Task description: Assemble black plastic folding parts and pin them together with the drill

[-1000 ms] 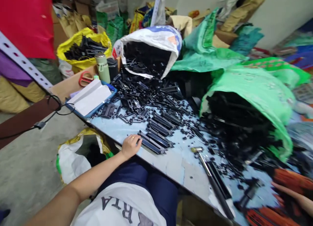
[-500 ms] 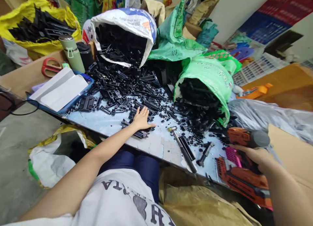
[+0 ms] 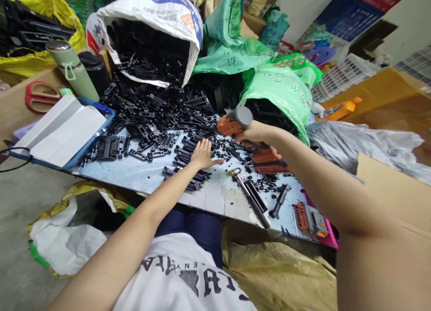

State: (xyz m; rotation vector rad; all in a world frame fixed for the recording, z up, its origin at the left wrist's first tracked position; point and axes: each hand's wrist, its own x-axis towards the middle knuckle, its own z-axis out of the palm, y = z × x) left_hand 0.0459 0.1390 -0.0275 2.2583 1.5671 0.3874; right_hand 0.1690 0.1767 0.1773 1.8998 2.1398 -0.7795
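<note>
My left hand (image 3: 203, 155) lies with its fingers stretched out over a row of black plastic parts (image 3: 183, 155) on the table. In my right hand (image 3: 257, 132) is an orange and black cordless drill (image 3: 230, 124), gripped by its handle. Its nose points left, toward the parts just beyond my left fingertips; whether the tip touches them I cannot tell. A hammer (image 3: 249, 199) lies in front of the drill, beside black channel-shaped pieces (image 3: 256, 195). Another black part (image 3: 280, 201) rests to their right.
Loose black parts (image 3: 144, 113) spill from a white sack (image 3: 151, 10); a green sack (image 3: 276, 86) lies to the right. At left are a blue tray (image 3: 76, 156) with papers, red scissors (image 3: 40, 97) and a green bottle (image 3: 72, 68). A spare battery (image 3: 308, 219) sits near the front edge.
My right hand has lifted the drill from the table's right end and carried it left to beside my left hand. My left hand still rests on the black parts.
</note>
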